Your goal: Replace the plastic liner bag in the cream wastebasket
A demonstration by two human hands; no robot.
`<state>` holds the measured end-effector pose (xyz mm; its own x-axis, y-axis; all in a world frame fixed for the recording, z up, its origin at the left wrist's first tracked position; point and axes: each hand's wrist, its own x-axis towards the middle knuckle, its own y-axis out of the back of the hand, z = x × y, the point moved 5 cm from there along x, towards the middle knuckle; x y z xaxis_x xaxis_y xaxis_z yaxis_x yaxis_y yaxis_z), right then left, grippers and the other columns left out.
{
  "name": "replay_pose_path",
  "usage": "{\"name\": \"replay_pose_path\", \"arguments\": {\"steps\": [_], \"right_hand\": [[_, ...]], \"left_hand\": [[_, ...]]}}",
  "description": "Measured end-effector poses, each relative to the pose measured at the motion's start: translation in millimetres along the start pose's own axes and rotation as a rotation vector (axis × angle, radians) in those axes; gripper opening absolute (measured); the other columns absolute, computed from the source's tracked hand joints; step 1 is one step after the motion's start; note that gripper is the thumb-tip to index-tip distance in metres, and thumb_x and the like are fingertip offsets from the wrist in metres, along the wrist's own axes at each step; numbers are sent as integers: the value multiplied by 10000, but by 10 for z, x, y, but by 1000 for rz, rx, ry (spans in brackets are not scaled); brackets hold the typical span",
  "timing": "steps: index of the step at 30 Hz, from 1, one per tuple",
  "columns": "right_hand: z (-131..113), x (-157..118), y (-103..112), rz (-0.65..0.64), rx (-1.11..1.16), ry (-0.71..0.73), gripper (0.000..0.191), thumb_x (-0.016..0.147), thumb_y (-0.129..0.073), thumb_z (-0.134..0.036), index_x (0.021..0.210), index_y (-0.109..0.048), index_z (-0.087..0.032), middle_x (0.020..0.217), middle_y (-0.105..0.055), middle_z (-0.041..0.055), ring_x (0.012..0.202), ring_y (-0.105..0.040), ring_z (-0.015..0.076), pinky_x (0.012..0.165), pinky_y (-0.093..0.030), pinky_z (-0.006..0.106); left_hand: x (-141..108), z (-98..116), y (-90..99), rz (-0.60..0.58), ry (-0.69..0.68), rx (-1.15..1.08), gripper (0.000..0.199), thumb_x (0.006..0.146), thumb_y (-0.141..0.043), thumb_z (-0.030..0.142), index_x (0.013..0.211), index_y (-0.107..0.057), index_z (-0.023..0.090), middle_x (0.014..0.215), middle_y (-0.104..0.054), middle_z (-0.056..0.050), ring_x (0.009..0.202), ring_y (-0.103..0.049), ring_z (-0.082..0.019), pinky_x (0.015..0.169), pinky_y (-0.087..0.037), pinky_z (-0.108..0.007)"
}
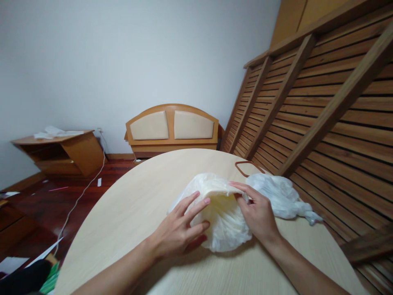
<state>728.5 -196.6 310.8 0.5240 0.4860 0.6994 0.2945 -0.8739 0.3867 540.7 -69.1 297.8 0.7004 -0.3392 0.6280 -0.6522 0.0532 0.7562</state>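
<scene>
A crumpled white plastic bag lies on the round pale wood table, its mouth held wide toward me and its inside looking yellowish. My right hand pinches the right side of the rim, thumb inside and fingers over the outside. At the left side of the mouth, my left hand has its fingers spread, with the fingertips against the plastic. Just beyond my right hand rests a second white plastic bag, twisted at one end; what it contains cannot be made out.
Behind the second bag lies a brown rounded frame. A slatted wooden panel leans along the right. Beyond the table stands a padded headboard. At left are a low cabinet and a white cable on the floor.
</scene>
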Motion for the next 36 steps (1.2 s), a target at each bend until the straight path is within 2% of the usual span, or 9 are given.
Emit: {"name": "replay_pose_path", "arguments": {"steps": [6,9,11,13,17,21,25,29,36], "right_hand": [[138,6,-10,22,110,-190,216,879,-618,-285,1044,-745,-231,1058,-772,64,930,-732,251,698,-603,344],[104,5,5,35,121,-151,285,881,-653,-339,1138,-700,-227,1134,-744,89,967,-722,258,679,-605,340],[-3,8,50,54,53,-4,382,890,-646,-333,1256,-633,-228,1290,-668,116,1132,-661,282,803,-597,391],[-179,-7,85,46,-58,249,455,892,-623,-300,1338,-570,-224,1425,-564,131,1298,-543,305,980,-519,464],[-508,-141,-24,-205,-202,750,509,868,-629,-361,1346,-568,-197,1390,-609,92,1386,-432,302,1196,-244,488],[-584,-205,-159,-373,-252,793,468,862,-672,-398,1280,-618,-194,1237,-718,21,1369,-447,272,1246,-33,437],[-526,-194,-178,-385,-203,768,268,893,-659,-238,1159,-667,-204,1045,-766,-2,1346,-476,239,1248,-98,427],[-466,-164,-126,-361,-173,802,243,880,-613,-108,1093,-688,-198,927,-750,10,1268,-545,227,1233,-221,435],[-468,-147,-99,-341,-198,811,162,877,-610,-126,1004,-687,-192,890,-719,27,1235,-560,239,1193,-330,448]], "left_hand": [[10,-25,24,31,-90,19,157,872,-655,149,1017,-641,206,1503,-463,-107,1502,-225,-342,1102,-485,-494],[5,-50,33,45,-89,-3,80,893,-653,169,966,-635,196,1507,-455,-128,1487,-264,-315,1129,-454,-498],[-8,-96,54,63,-47,-33,65,911,-639,191,975,-631,191,1540,-404,-149,1474,-286,-308,1134,-440,-518],[-27,-152,81,85,4,-62,71,918,-634,203,987,-632,189,1572,-352,-154,1464,-299,-315,1132,-433,-533],[-62,-212,111,106,48,-87,64,927,-620,201,984,-628,173,1571,-340,-167,1443,-335,-313,1150,-407,-525],[-87,-226,108,106,66,-104,73,940,-591,189,1010,-609,175,1544,-364,-176,1431,-350,-309,1146,-406,-525],[-103,-242,108,122,90,-114,95,935,-594,191,1030,-602,189,1530,-386,-172,1425,-353,-320,1108,-443,-530],[-90,-259,116,142,111,-111,117,917,-616,196,1032,-593,195,1497,-430,-179,1407,-381,-326,1088,-456,-550],[-79,-251,113,150,88,-34,163,878,-662,164,1026,-594,170,1444,-489,-195,1441,-324,-361,1102,-440,-579]]}}
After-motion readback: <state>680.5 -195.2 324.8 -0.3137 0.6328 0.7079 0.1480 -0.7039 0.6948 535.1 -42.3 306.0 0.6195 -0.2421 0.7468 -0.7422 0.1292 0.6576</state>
